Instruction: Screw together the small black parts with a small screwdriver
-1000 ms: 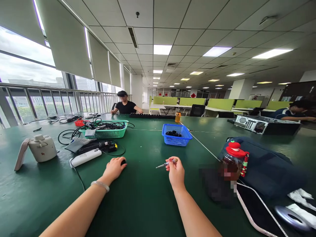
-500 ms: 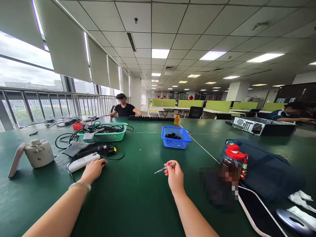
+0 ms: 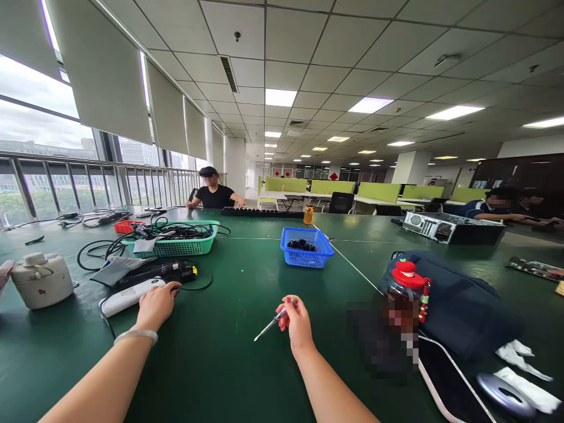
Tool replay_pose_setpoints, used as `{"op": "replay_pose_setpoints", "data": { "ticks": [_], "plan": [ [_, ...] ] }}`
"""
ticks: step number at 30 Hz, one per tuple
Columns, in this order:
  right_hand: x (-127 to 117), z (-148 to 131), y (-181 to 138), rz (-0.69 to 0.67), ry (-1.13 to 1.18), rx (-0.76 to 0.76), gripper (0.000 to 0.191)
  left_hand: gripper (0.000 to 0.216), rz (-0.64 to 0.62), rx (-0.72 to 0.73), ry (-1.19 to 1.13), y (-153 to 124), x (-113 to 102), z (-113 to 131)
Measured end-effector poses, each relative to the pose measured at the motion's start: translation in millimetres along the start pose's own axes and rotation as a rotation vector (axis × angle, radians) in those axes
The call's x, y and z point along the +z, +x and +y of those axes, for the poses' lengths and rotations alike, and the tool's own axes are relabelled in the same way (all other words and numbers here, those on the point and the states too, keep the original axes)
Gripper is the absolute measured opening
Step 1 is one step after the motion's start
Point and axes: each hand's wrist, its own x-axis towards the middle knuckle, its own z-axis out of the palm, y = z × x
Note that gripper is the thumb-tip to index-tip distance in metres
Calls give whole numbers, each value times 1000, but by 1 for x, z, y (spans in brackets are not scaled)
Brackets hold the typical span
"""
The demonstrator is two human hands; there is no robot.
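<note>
Ahead of my view, the blue basket point(image 3: 307, 258) of perforated plastic holds a small heap of black parts point(image 3: 301, 245). To its left, a mint-green basket point(image 3: 194, 247) is heaped with looped black cables point(image 3: 176, 230); nearer me on that side lie a smooth white bar point(image 3: 126, 298) and a rounded cream jug point(image 3: 42, 286). Right of the blue basket and nearer me, a soft navy bag point(image 3: 460, 308), a jar with a red lid point(image 3: 409, 276) and a flat, dark-screened phone point(image 3: 452, 376) crowd the green worktop point(image 3: 220, 376). Between the blue basket and me, I have the right hand point(image 3: 298, 326) pinched closed on a slim, metal-shafted screwdriver point(image 3: 271, 326). Left of that basket and nearer me, the left hand point(image 3: 155, 306) is half-curled beside the white bar; I cannot tell whether it grips anything.
</note>
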Motion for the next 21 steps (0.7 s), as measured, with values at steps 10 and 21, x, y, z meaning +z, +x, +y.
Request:
{"op": "replay_pose_setpoints", "data": {
  "ticks": [10, 21],
  "plan": [
    [-3, 13, 9, 160, 9, 51, 40, 40, 86, 59, -163, -39, -10, 65],
    [-3, 14, 8, 143, 11, 77, 39, 46, 187, 128, -214, -16, -8, -26]
  ]
}}
